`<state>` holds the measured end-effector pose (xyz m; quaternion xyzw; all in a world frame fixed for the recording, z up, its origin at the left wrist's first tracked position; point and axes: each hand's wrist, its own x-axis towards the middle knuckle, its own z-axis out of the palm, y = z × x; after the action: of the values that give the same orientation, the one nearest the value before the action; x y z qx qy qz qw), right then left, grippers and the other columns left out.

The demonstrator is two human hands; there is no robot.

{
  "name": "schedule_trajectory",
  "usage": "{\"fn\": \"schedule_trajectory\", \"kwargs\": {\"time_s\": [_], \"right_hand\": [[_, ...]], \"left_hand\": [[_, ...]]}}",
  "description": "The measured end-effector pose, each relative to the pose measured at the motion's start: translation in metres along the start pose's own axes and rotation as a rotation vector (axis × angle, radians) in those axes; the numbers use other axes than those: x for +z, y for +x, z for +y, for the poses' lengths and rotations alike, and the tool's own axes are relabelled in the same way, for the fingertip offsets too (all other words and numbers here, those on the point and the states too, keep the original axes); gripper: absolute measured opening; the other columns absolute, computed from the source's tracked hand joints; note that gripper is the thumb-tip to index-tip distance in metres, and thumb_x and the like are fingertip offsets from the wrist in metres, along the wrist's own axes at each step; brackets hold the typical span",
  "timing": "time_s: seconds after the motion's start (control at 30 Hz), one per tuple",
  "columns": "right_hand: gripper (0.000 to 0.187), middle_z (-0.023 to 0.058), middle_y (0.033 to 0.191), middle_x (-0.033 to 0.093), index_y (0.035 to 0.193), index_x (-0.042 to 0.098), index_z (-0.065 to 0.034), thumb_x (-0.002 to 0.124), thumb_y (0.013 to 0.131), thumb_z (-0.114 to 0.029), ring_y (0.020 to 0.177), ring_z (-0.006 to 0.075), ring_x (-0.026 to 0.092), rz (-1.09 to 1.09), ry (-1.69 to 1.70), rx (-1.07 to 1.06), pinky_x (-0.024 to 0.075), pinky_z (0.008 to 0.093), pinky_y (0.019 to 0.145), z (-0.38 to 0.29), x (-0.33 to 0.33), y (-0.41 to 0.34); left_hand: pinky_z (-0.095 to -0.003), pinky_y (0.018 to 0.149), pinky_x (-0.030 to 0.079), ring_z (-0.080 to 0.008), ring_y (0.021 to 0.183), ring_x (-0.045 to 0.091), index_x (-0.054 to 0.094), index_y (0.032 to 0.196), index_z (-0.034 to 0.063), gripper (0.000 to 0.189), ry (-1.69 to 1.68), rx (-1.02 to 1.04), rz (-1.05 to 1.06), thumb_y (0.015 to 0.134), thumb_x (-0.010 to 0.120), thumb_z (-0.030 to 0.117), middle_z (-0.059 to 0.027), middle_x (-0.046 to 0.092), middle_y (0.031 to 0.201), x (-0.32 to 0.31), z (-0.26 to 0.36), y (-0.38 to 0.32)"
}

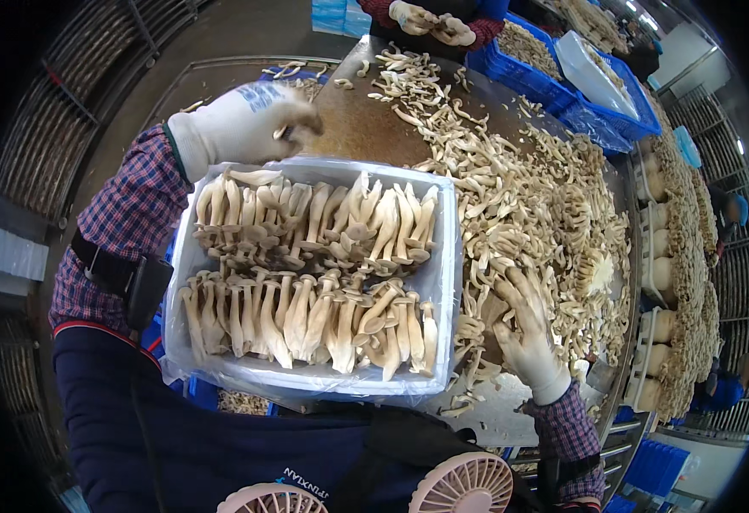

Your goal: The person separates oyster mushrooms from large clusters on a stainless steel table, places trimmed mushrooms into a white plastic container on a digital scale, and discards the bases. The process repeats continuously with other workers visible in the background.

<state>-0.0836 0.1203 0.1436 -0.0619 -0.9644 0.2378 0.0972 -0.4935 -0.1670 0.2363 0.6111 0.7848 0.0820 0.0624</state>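
Note:
A white foam box (456, 269) lined with clear plastic stands before me. In it lie two rows of long-stemmed brown mushrooms (297, 314), caps facing the middle. Above the box's far left corner is my left hand (252, 122) in a white knit glove, its curled fingers blurred by motion; whether they hold anything is unclear. My right hand (528, 327), gloved with soiled fingers, reaches palm down into the loose mushroom pile (496, 205) right of the box. Its fingers are apart and touch mushrooms, with none plainly gripped.
The pile lies on a metal table (368, 122). Across it are another person's gloved hands (432, 25). Blue crates (528, 70) stand at the far right corner. Along the right run mushroom clusters on pale bottles in white racks (653, 269). Shelving (47, 115) stands left.

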Motion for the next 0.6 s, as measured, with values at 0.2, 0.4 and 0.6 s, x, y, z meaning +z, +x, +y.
{"fn": "schedule_trajectory", "kwargs": {"time_s": [0.2,0.4,0.6], "right_hand": [[0.043,0.0124,0.156,0.046,0.133,0.066,-0.0186,0.069,0.09,-0.023,0.149,0.0427,0.031,0.009,-0.145,-0.157,0.0227,0.0575,0.123,-0.011,-0.001,0.08],[0.036,0.0085,0.155,0.047,0.127,0.07,-0.0285,0.066,0.092,-0.02,0.147,0.045,0.032,-0.003,-0.267,-0.339,0.0241,0.0605,0.122,-0.017,0.01,0.159],[0.038,0.0115,0.158,0.044,0.129,0.07,-0.0299,0.065,0.092,-0.019,0.146,0.044,0.034,-0.137,-0.296,-0.386,0.0227,0.0579,0.122,0.005,0.032,0.185]], "left_hand": [[-0.0433,0.092,0.054,-0.0321,0.107,0.069,0.064,0.126,0.0098,0.044,0.239,-0.176,-0.227,0.084,0.075,0.016,-0.0131,0.07,0.111,0.023,0.013,-0.015],[-0.0429,0.091,0.055,-0.0325,0.106,0.068,0.062,0.125,0.0079,0.042,0.215,-0.321,-0.208,0.085,0.073,0.012,-0.0137,0.069,0.111,0.032,0.02,-0.02],[-0.0439,0.091,0.055,-0.0328,0.108,0.067,0.063,0.122,0.0083,0.037,0.223,-0.319,-0.032,0.085,0.071,0.009,-0.014,0.068,0.11,0.04,0.019,-0.036]]}}
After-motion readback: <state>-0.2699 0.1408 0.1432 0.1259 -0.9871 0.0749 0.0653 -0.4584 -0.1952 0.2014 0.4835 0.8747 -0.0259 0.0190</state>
